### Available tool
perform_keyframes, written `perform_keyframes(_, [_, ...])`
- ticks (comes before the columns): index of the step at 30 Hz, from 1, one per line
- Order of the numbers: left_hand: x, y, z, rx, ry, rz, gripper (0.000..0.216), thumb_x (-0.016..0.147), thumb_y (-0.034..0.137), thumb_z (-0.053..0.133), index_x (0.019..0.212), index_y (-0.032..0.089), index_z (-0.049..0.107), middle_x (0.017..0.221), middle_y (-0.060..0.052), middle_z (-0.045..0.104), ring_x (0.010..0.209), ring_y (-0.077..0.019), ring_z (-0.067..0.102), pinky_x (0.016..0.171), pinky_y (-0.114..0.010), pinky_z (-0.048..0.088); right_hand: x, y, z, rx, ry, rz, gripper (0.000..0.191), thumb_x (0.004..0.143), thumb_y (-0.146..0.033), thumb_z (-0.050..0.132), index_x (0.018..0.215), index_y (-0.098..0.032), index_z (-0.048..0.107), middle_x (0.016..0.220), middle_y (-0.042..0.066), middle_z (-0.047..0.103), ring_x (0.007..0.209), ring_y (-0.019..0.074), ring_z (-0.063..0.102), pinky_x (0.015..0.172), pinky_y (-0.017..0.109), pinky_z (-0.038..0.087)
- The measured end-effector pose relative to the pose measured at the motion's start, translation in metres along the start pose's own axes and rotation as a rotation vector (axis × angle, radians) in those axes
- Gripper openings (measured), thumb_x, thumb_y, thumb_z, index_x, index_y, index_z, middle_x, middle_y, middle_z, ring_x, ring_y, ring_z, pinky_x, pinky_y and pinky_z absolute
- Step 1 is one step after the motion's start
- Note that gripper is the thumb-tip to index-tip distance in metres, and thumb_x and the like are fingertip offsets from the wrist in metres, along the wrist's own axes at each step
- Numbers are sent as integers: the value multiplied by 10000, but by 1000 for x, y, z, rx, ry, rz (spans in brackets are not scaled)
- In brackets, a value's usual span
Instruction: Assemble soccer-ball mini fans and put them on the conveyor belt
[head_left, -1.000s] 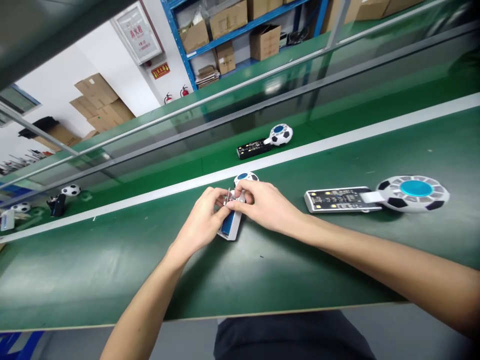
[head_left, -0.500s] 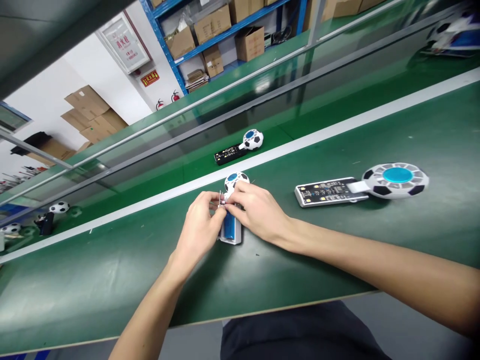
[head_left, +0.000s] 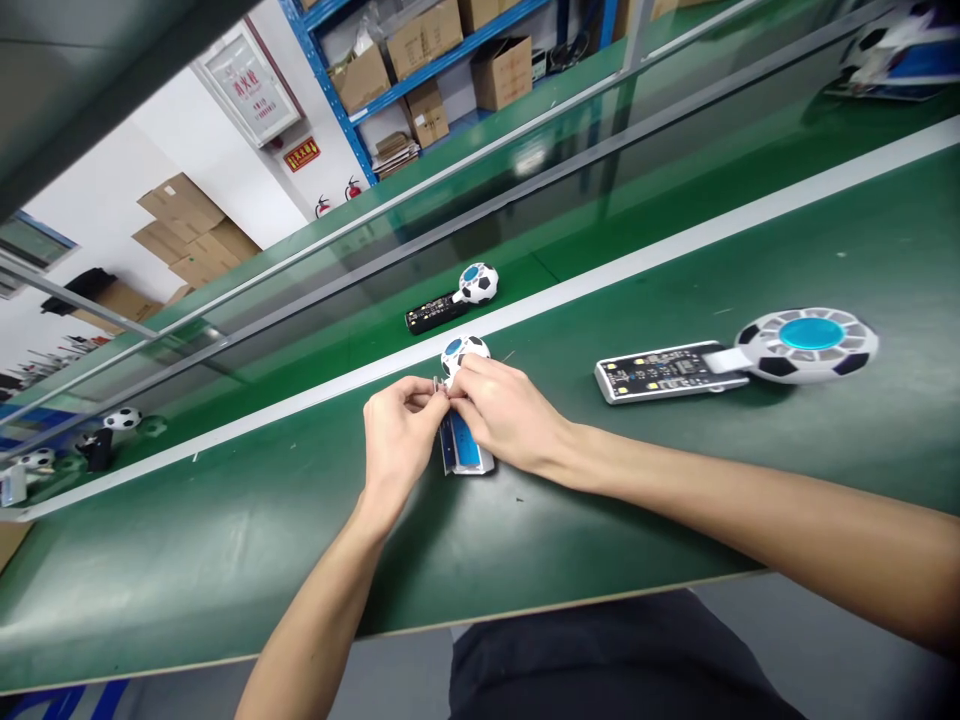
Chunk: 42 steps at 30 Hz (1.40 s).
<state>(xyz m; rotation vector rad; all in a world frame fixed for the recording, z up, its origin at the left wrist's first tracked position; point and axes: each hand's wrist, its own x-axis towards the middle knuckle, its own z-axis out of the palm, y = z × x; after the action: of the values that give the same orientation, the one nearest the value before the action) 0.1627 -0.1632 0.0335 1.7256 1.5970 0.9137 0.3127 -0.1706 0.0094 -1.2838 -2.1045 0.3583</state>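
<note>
An opened handheld device with a soccer-ball head (head_left: 465, 352) lies on the green work surface before me. Its white handle shell shows a blue insert (head_left: 466, 445), and a thin dark circuit board (head_left: 448, 445) stands on edge along the shell's left side. My left hand (head_left: 401, 425) is closed in a pinch at the board's upper end. Against it, my right hand (head_left: 514, 410) has its fingertips pressed together at the neck below the ball. What those right fingertips pinch is hidden. To the right lies a second device (head_left: 667, 370), its black circuit board facing up.
Beyond the white strip (head_left: 600, 275), another ball-headed device (head_left: 442, 305) lies on the green belt. More ball-shaped parts (head_left: 120, 418) are at the far left, and a blurred item (head_left: 892, 60) is at the upper right. A metal rail (head_left: 360, 215) runs behind.
Both hands stay at the neck; the board's dark face now shows beside the blue insert. The device on the belt has moved left. The view has shifted slightly.
</note>
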Motion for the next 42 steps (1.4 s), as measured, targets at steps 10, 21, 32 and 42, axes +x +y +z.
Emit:
perform_keyframes(10, [3, 3, -4, -176, -60, -13, 268, 780, 362, 692, 897, 121, 708, 846, -68, 723, 745, -165, 664, 691, -253, 532, -6, 16, 4, 314, 25, 276, 165, 840, -152, 620, 993, -201, 584, 1093, 64, 550, 776, 156, 606, 709, 304, 481])
perform_keyframes(21, [127, -26, -11, 800, -101, 115, 596, 883, 297, 549, 1427, 117, 386, 1537, -228, 320, 1442, -346, 279, 1135, -491, 298, 55, 95, -75, 210, 101, 593, 159, 765, -60, 631, 899, -133, 675, 982, 104, 692, 729, 187, 669, 704, 308, 516])
perform_keyframes(32, [118, -32, -30, 781, -118, 115, 404, 874, 475, 501, 1115, 151, 512, 1191, -196, 579, 980, -380, 639, 771, -417, 469, 110, 79, -56, 24, 153, 316, 368, 970, -376, 475, 1280, -194, 554, 1333, 132, 538, 1223, 212, 540, 1048, 341, 408])
perform_keyframes(42, [-12, -6, 26, 55, 9, 17, 381, 843, 404, 589, 1113, 205, 409, 1014, -86, 627, 873, -251, 625, 751, -358, 458, 65, 25, -42, 320, -25, 111, 396, 970, -431, 404, 1314, -240, 451, 1078, 62, 627, 962, 213, 604, 871, 362, 475])
